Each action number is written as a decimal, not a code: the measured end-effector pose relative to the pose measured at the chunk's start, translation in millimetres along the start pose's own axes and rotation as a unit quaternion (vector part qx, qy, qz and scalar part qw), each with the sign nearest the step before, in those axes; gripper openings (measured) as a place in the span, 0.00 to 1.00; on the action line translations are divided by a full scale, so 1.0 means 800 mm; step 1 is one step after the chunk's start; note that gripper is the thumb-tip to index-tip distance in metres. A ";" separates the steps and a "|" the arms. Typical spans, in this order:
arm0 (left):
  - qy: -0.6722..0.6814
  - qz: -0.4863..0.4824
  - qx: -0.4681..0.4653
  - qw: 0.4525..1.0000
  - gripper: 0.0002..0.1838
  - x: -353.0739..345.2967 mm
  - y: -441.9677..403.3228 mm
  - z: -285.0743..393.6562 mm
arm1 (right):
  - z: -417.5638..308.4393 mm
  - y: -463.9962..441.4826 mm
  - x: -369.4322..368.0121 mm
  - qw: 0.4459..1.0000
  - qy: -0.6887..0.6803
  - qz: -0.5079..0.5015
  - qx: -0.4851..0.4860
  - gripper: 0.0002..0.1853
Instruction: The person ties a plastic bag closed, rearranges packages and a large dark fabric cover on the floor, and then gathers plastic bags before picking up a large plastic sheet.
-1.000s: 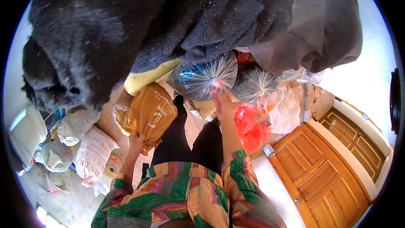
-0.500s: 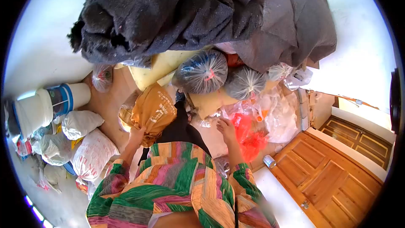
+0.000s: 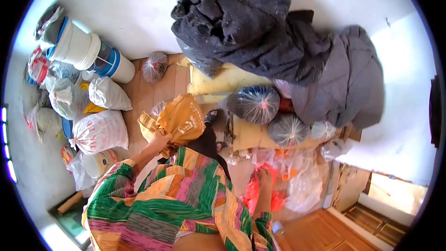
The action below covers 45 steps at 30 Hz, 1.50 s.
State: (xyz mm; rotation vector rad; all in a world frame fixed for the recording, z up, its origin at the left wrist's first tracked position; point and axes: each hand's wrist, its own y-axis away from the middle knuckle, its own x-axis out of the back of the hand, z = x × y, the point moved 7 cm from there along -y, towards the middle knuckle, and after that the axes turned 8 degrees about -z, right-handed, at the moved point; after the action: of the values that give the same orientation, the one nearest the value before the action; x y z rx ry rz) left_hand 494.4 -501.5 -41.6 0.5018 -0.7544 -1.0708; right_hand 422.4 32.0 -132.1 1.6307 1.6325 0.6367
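My left hand (image 3: 160, 142) is closed around the gathered neck of an ochre-brown bag (image 3: 186, 120) with pale print. The bag hangs in front of my left side, above the floor. On the right, my right hand (image 3: 264, 175) is over a bright red plastic bag (image 3: 253, 193) and seems to touch it; whether its fingers grip the plastic is unclear. Clear plastic bags (image 3: 304, 183) lie crumpled beside the red one.
Tied dark bags (image 3: 255, 103) rest by yellowish padding (image 3: 223, 80), below a heap of dark cloth (image 3: 241, 23). White buckets (image 3: 76, 44) and stuffed sacks (image 3: 104, 132) line the left wall. A wooden door (image 3: 316, 232) is at the lower right.
The view has swung left, showing more buckets and wall. My right hand has moved down and right onto the red bag. My left hand keeps its hold on the brown bag.
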 end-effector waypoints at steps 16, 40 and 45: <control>-0.009 0.113 0.172 0.979 0.27 0.099 -0.040 -0.008 | -0.232 -0.066 -0.430 0.872 0.347 -0.303 0.165 0.12; 0.214 0.133 0.186 0.950 0.19 0.141 -0.107 -0.034 | -0.619 -0.261 -0.812 0.562 0.708 0.013 0.428 0.27; 0.159 0.212 0.183 0.947 0.21 0.139 -0.098 -0.044 | -0.746 -0.306 -0.774 0.698 0.535 -0.083 0.469 0.16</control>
State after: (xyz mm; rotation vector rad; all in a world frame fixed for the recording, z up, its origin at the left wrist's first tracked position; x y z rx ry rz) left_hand 504.6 -634.3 -85.4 0.7672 -0.7325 -0.4319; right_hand -238.8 -507.9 135.1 1.7852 3.3615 0.7654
